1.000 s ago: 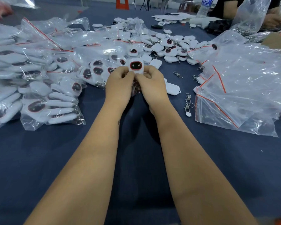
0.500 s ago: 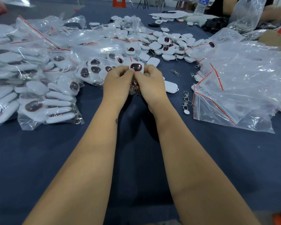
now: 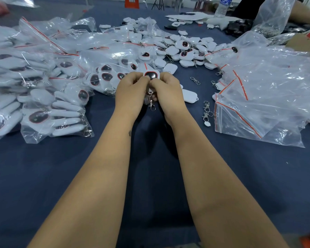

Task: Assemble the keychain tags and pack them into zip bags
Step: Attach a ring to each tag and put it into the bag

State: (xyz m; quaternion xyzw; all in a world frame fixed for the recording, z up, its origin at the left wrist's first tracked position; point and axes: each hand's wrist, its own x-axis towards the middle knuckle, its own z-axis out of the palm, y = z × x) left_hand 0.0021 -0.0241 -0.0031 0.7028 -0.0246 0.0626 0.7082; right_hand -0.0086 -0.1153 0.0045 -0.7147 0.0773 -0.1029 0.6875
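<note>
both hands meet mid-frame, left hand (image 3: 131,90) and right hand (image 3: 168,90), each grip pinching one white tag (image 3: 151,76). looks like light, stiff, smooth plastic with a glossy dark face, so i'd hold it by the edges. a small metal clasp (image 3: 152,104) dangles below. crinkly empty zip bags (image 3: 261,97) sit right on the blue counter (image 3: 43,176).

Matt dark-blue cloth table cover (image 3: 43,176); glossy white plastic tag (image 3: 151,76) with shiny dark face at 12 o'clock; crinkled clear plastic zip bags (image 3: 258,97) at 2 o'clock; bright metal clasps (image 3: 206,111) beside them.
</note>
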